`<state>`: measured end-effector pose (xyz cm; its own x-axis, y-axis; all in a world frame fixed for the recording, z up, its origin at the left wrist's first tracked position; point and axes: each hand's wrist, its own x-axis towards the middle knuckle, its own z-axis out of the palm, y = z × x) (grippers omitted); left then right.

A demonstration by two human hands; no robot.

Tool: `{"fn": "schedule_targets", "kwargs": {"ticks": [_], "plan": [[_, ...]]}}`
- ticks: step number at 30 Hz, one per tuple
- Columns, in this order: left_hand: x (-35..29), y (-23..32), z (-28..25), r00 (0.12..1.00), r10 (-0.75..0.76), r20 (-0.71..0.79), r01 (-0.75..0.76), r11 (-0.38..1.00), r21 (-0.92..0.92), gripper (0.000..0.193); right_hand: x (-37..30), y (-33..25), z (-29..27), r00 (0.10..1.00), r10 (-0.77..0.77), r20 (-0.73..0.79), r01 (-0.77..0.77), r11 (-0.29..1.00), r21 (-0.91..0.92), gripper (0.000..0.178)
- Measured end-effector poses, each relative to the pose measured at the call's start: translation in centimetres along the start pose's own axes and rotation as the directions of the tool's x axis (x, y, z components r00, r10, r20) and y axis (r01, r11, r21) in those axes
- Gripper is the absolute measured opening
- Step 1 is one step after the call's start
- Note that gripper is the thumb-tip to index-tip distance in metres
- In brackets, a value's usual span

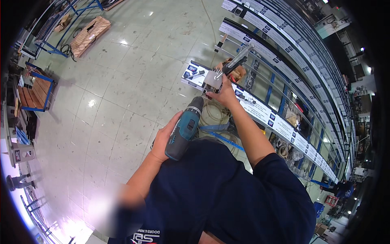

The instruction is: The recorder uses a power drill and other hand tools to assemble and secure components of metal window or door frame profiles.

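Note:
My left hand is wrapped round the grip of a teal and black cordless drill. The drill's dark chuck points away from me, toward the end of a long profile covered in printed white film. At that end my right hand is closed, thumb and fingers pinching a small metal block set on the profile. A clamp-like tool with a silver bar and black handle rises beside the fingers. Whether a bit sits in the chuck cannot be made out.
More film-covered profiles lie on blue racks at right. A coiled hose lies below the profile's end. Wooden boards and a blue-framed cart stand at left. Another person is far right.

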<state>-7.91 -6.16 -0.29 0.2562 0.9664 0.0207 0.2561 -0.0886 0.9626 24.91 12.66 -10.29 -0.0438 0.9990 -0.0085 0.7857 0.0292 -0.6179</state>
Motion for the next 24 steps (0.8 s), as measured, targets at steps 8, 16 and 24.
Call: {"fn": "schedule_targets", "kwargs": {"ticks": [8,16,24], "plan": [[1.0,0.1,0.9,1.000,0.013,0.004,-0.013,0.999,0.043,0.094,0.6,-0.9,0.2,0.998,-0.058,-0.037,0.054,0.994,-0.099,0.116],[1.9,0.3,1.6,0.998,-0.064,0.008,0.064,0.997,0.049,0.088,0.6,-1.1,0.3,0.998,-0.047,-0.029,0.046,0.998,-0.034,0.115],[3.1,-0.6,1.8,1.000,-0.014,0.011,0.013,0.996,0.084,0.091,0.4,-1.7,-0.1,1.000,-0.016,-0.017,0.015,1.000,-0.025,0.114]]}}
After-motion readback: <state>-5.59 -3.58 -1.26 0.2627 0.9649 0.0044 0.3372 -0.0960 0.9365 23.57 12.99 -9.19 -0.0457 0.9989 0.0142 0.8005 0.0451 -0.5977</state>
